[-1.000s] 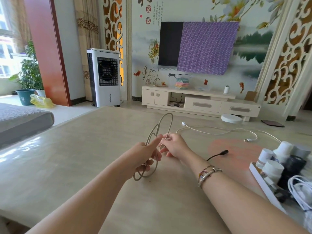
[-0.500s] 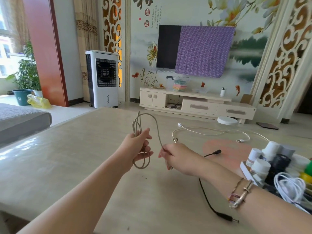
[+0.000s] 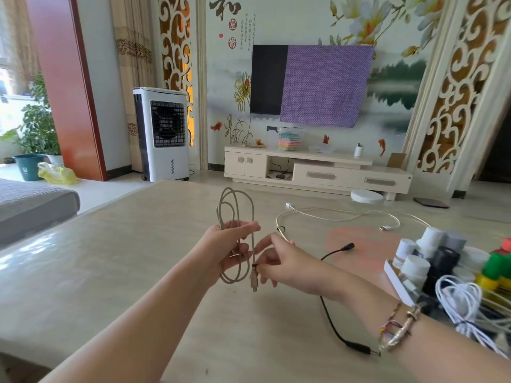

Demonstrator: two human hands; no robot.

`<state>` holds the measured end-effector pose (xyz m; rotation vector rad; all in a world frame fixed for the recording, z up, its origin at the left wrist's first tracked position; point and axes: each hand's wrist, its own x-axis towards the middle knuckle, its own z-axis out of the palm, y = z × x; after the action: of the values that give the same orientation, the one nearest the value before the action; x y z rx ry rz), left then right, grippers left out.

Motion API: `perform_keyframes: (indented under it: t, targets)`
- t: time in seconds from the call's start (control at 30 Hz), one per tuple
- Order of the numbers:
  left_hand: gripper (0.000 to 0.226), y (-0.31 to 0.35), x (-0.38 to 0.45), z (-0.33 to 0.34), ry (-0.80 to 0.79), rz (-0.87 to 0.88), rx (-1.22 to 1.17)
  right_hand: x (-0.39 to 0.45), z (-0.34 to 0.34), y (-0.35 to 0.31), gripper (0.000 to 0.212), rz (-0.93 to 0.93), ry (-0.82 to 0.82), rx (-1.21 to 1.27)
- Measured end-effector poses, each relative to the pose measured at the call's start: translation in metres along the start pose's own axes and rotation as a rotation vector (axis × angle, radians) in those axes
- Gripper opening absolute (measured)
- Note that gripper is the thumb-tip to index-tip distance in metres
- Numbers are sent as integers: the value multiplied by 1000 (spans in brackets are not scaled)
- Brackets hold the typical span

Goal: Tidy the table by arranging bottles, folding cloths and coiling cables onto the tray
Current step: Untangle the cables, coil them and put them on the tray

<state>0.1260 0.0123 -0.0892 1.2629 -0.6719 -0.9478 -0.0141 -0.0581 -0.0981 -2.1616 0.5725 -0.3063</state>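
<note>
A grey cable [image 3: 240, 205] is wound into loops that stand upright above the table. My left hand [image 3: 221, 246] grips the loops at their middle. My right hand [image 3: 279, 262] pinches the cable's free end just above its plug [image 3: 253, 279]. A black cable [image 3: 329, 313] lies on the table under my right forearm. Farther back a white cable [image 3: 340, 217] lies spread out. At the right edge the white tray [image 3: 396, 284] holds several bottles [image 3: 414, 268] and a coiled white cable [image 3: 459, 302].
The beige table [image 3: 110, 272] reaches to the far edge near a pink patch [image 3: 367, 241]. A grey sofa [image 3: 30, 203] sits at the left. Beyond the table stand an air cooler [image 3: 163, 134] and a TV cabinet [image 3: 315, 172].
The long loose strand has been wound in, so the grey cable now forms a tighter bundle. My right hand has slid down to the plug end, close to my left hand.
</note>
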Motion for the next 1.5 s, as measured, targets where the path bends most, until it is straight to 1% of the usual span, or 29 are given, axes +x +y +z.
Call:
perform_keyframes:
  t: [0.13, 0.23, 0.37, 0.4, 0.5, 0.57, 0.8, 0.93, 1.03, 1.2, 1.27, 1.33, 1.5]
  targets:
    - [21, 0, 1, -1, 0, -40, -32, -3, 1, 6, 17, -51, 115, -47]
    - [17, -1, 1, -2, -12, -48, -18, -5, 1, 6, 15, -81, 189, -25]
    - [21, -3, 3, -3, -9, -73, -29, -2, -1, 4, 11, -68, 315, -58]
    - [22, -3, 3, -2, -7, -81, -36, -2, -2, 2, 12, -59, 317, -44]
    - [24, -5, 3, -2, -16, -108, -62, -3, -6, -4, 14, -24, 224, 68]
    - [22, -5, 3, -1, -18, -127, -86, -4, -8, -6, 13, -7, 197, 114]
    - [19, -5, 0, 3, -3, -167, -122, 1, -7, -4, 13, -37, 343, 236]
    - [7, -8, -1, 8, -24, -177, -126, 4, -7, -3, 12, -93, 481, 160]
    - [9, -10, -3, 13, -77, -190, -188, 5, -6, -4, 15, -145, 598, 25]
    - [11, -8, -9, 17, -130, -192, -283, 3, 0, -3, 18, -191, 671, -20]
    - [11, -8, -12, 19, -164, -185, -277, 5, -1, -2, 18, -171, 689, -1]
    - [9, -8, -13, 20, -171, -168, -238, 7, -3, -3, 16, -145, 705, -36]
    - [12, -12, -8, 26, -140, -100, -37, 11, -8, -1, 10, -126, 741, -2]
